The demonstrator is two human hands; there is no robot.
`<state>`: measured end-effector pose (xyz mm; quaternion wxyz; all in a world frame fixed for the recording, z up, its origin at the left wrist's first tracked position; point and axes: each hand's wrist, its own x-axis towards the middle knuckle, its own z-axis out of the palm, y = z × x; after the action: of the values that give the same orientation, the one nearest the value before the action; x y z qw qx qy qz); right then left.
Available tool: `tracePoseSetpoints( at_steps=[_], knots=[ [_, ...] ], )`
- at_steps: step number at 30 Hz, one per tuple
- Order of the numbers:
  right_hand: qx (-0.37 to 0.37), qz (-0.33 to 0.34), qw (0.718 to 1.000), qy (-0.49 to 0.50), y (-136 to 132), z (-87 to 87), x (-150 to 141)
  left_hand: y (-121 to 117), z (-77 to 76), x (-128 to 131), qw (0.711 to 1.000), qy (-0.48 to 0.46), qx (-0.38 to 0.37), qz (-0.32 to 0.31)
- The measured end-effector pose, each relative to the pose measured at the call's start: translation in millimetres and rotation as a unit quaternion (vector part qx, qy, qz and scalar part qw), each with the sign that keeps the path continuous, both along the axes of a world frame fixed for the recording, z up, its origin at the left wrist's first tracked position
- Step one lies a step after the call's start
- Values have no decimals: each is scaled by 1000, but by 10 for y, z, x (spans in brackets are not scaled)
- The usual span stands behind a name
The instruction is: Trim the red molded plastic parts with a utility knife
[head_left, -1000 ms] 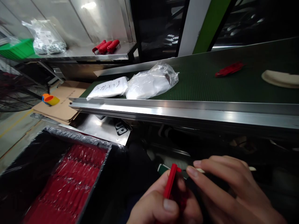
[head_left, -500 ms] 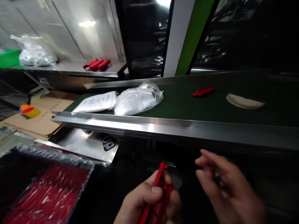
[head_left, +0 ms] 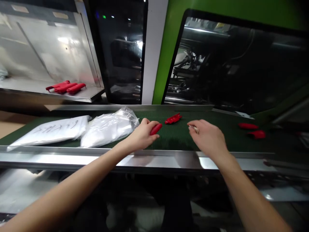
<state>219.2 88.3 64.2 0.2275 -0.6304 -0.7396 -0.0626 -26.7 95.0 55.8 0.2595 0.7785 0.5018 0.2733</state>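
My left hand (head_left: 142, 134) is closed around a red plastic part (head_left: 156, 129) above the green ribbed conveyor belt (head_left: 158, 143). Across from it, my right hand (head_left: 209, 137) also hangs over the belt, its fingers pinched on a small pale, partly shiny object (head_left: 194, 129) whose kind I cannot make out. Between the two hands, a little farther back, another red plastic part (head_left: 173, 119) lies on the belt with its ribbed, hollow side showing. Two more red pieces, a smooth one (head_left: 248, 126) and a curved one (head_left: 257, 134), rest to the right.
Two white plastic bags (head_left: 51, 130) (head_left: 108, 127) lie on the belt at left. Several red parts (head_left: 65, 87) sit on a metal shelf (head_left: 88, 93) at upper left. A metal rail (head_left: 166, 158) edges the belt's near side. Behind stands a green machine (head_left: 164, 51) with dark windows.
The view has swung right and up. Both hands have moved forward over the belt, the left still holding a red part. Two red pieces now show at right; the beige crescent is no longer visible.
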Motion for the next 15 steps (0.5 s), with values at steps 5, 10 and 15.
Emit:
tracePoseSetpoints(
  at_steps=[5, 10, 15],
  knots=[
    [-113, 41, 989, -90, 785, -20, -131, 465, -429, 177, 998, 46, -25, 43],
    [-151, 65, 979, -123, 1052, -226, -251, -167, -95, 151, 996, -74, 18, 36],
    [-123, 93, 982, -110, 1024, -235, -251, -1512, 354, 99, 757, -599, -259, -19]
  ],
)
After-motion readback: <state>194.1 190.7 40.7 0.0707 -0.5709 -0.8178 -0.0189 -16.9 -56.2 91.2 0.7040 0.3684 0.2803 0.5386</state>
